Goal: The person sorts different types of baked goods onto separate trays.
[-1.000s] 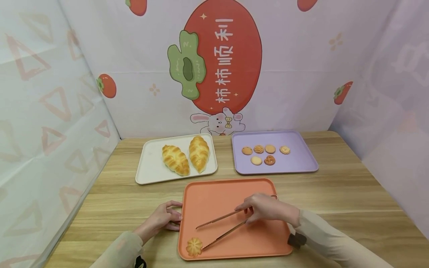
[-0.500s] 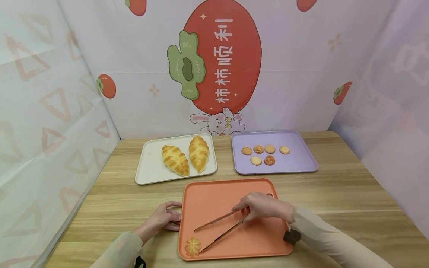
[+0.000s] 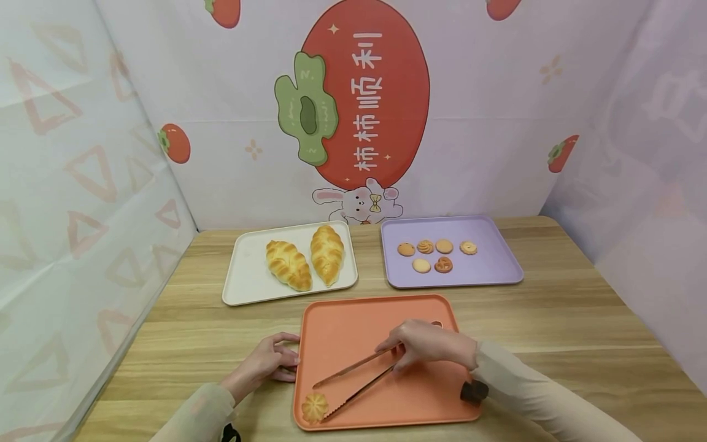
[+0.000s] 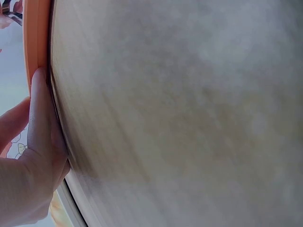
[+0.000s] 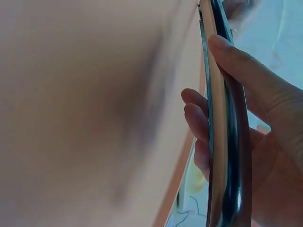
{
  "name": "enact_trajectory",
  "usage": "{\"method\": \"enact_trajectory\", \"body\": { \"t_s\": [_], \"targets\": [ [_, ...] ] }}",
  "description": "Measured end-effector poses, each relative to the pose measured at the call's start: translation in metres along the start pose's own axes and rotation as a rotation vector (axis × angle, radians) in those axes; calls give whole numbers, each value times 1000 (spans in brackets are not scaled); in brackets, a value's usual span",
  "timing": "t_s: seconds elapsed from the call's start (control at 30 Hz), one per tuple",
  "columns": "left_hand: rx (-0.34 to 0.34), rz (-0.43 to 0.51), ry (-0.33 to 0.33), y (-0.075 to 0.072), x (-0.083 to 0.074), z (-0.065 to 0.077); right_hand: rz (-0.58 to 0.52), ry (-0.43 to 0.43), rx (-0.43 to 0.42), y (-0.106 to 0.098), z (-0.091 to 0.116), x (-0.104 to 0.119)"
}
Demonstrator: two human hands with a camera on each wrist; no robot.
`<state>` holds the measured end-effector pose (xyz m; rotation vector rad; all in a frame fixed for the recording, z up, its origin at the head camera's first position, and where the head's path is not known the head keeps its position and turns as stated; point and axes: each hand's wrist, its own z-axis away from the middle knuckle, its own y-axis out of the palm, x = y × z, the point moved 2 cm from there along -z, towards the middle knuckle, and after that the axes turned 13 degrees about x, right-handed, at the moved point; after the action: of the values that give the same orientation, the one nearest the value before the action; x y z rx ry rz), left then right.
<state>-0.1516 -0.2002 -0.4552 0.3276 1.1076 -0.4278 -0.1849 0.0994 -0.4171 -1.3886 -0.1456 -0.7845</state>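
My right hand [image 3: 422, 344] holds a pair of metal tongs [image 3: 359, 393] low over the orange tray [image 3: 359, 322]. Their two arms are spread, with serrated tips pointing to the near left. A round flower-shaped cookie [image 3: 315, 407] lies in the tray's near left corner; one tip is right at its right side, the other above and behind it. In the right wrist view, thumb and fingers [image 5: 194, 118] grip the tongs [image 5: 236, 165] from both sides. My left hand [image 3: 267, 362] rests at the tray's left edge, its fingers against the rim [image 4: 38, 42] in the left wrist view.
Behind the orange tray, a white tray [image 3: 243, 276] bears two braided breads [image 3: 328, 255]. At the back right, a purple tray [image 3: 486, 270] carries several small cookies [image 3: 421, 266]. Printed cloth [image 3: 221, 92] walls off the wooden table [image 3: 563, 319] at the back and sides.
My right hand and the tongs have moved left and slightly nearer. The cookie has slid a little left toward the tray's edge. My left hand has stayed put.
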Motion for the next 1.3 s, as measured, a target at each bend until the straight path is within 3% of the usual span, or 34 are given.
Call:
{"method": "enact_trajectory", "body": {
  "t_s": [0.2, 0.27, 0.53, 0.87, 1.1, 1.3],
  "targets": [
    [-1, 3, 11, 0, 2, 1, -34, 32, 22, 3, -2, 3],
    [27, 19, 30, -1, 2, 1, -22, 17, 17, 4, -2, 4],
    [-3, 7, -3, 1, 1, 0, -54, 55, 28, 5, -1, 7],
    [-5, 1, -15, 1, 1, 0, -21, 6, -28, 6, 6, 4],
    [-5, 5, -10, 1, 1, 0, -57, 69, -28, 4, 11, 0],
    [-3, 11, 1, 2, -3, 2, -43, 41, -79, 2, 17, -3]
  ]
}}
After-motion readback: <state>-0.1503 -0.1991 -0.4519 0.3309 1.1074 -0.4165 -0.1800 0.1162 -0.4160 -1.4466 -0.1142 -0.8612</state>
